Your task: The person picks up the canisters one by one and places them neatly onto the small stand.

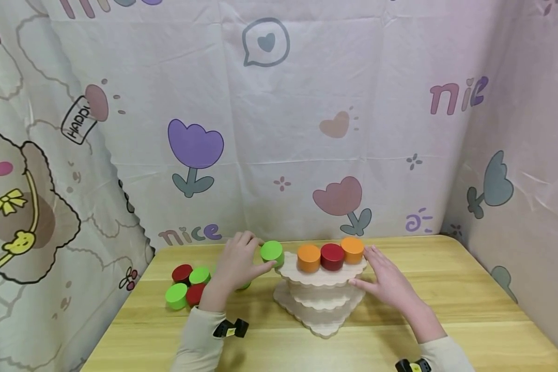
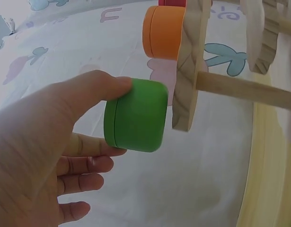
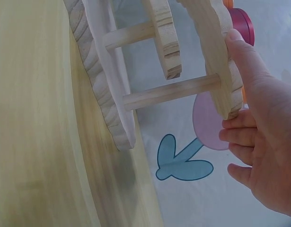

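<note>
My left hand (image 1: 236, 266) pinches a green round block (image 1: 272, 253) between thumb and fingers, beside the left end of a tiered wooden stand (image 1: 323, 276). In the left wrist view the green block (image 2: 138, 116) shows a seam near one end and is held just off the edge of the top board (image 2: 188, 71). The right hand (image 1: 390, 281) holds the stand's right corner, thumb at the front edge and fingers at the side. On the top board sit an orange block (image 1: 309, 258), a red block (image 1: 332, 257) and another orange block (image 1: 352, 250).
Left of the stand, several red and green blocks cluster on the wooden table (image 1: 269, 351), among them a green block (image 1: 176, 296) and a red block (image 1: 182, 274). My left forearm partly hides them. A printed curtain (image 1: 283, 113) hangs behind and at both sides.
</note>
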A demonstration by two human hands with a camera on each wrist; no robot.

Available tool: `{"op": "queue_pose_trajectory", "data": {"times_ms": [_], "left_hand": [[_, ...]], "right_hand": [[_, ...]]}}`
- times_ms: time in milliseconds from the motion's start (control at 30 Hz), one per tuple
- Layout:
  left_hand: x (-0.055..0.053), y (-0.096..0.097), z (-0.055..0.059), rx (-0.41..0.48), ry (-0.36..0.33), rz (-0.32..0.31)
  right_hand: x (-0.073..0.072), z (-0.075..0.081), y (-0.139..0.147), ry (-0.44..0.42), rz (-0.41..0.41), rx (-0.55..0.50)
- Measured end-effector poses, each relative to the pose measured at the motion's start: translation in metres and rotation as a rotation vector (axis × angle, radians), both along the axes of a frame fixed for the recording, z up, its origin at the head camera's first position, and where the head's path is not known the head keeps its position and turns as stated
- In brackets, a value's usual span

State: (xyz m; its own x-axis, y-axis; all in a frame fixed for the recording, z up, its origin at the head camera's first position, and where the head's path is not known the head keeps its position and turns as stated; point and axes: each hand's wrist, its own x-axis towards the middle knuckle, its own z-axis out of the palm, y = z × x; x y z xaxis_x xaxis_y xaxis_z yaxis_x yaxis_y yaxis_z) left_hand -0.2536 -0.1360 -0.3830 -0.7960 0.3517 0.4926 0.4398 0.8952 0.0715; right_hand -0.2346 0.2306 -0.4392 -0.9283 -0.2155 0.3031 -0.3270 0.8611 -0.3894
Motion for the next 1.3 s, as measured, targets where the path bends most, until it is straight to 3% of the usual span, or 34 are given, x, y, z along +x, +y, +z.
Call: {"op": "queue_pose_trajectory", "data": {"times_ms": [500, 1033, 1300], "left_hand": [[-0.009, 0.022, -0.003, 0.030, -0.088, -0.007], [-0.015, 0.029, -0.013, 0.048, -0.078, -0.019], [-0.013, 0.030, -0.012, 0.054, -0.065, -0.029]], "right_hand": [[0.001, -0.003, 0.000, 0.011, 0.002, -0.001], [0.001, -0.001, 0.000, 0.013, -0.001, 0.000], [0.000, -0.001, 0.000, 0.012, -0.001, 0.000]]}}
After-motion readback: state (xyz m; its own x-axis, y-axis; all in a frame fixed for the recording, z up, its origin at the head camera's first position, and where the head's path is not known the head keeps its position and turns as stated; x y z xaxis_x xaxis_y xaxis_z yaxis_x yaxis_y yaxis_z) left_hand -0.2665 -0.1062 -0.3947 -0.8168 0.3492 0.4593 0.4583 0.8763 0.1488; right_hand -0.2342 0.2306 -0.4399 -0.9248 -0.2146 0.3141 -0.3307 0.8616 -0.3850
